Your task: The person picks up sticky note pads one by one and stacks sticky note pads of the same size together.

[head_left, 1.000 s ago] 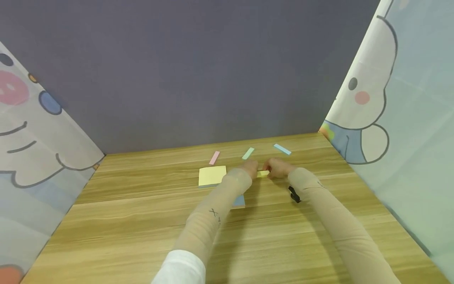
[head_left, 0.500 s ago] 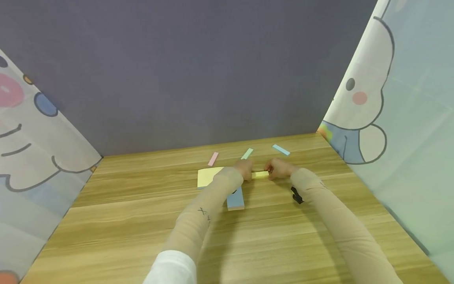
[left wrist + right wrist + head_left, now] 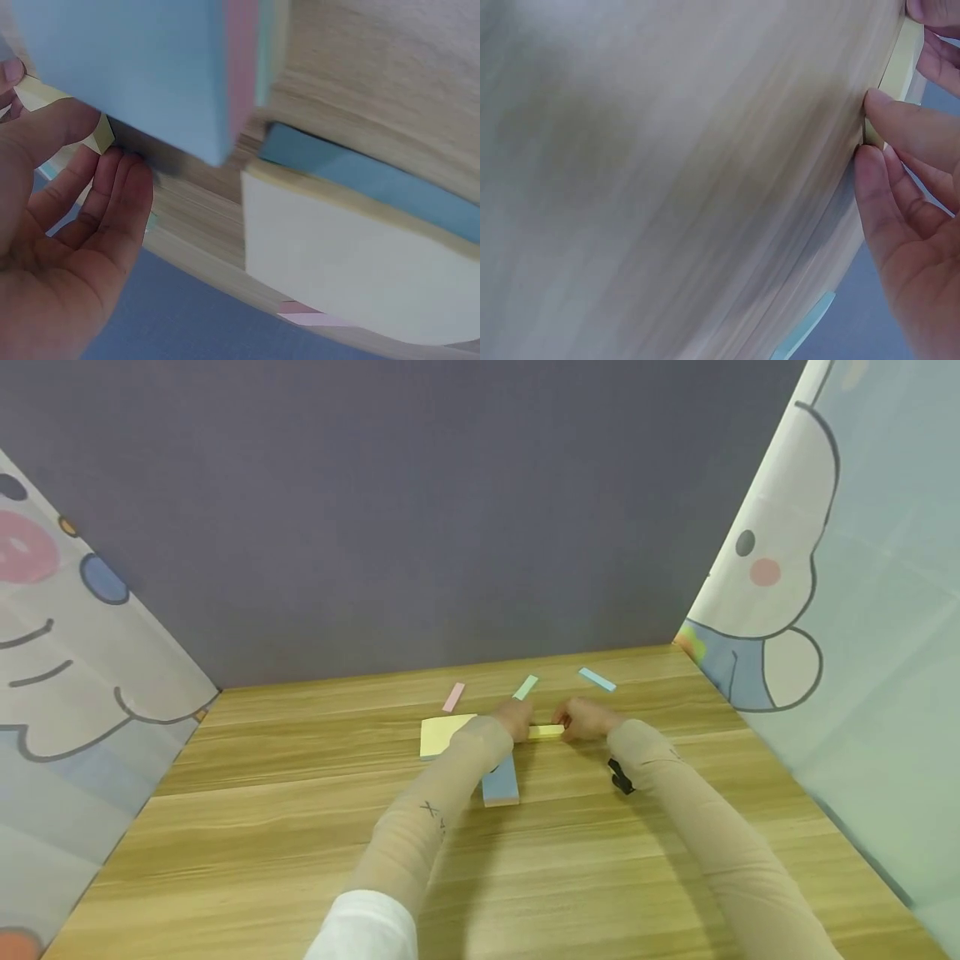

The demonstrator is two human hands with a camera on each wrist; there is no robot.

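Between my two hands a narrow yellow sticky-note strip (image 3: 546, 732) lies low over the wooden table. My left hand (image 3: 514, 720) pinches its left end, with the thumb (image 3: 67, 124) on one side and fingers on the other. At the strip's right end, my right hand (image 3: 588, 718) pinches it between thumb and fingertips, as the right wrist view shows. Under the left forearm sits a blue-topped block of sticky notes (image 3: 500, 783), partly hidden; its layered pink, green and yellow edges show in the left wrist view. A yellow square pad (image 3: 442, 737) with a blue layer beneath lies left of it.
Behind the hands lie a pink strip (image 3: 453, 697), a green strip (image 3: 526, 687) and a light blue strip (image 3: 597, 679). A small black object (image 3: 621, 777) is beside my right wrist. A grey wall panel (image 3: 450, 527) rises at the table's back edge.
My left hand has shifted left, so more of the yellow strip shows between the hands and more of the blue-topped block is uncovered. The right hand has barely moved.
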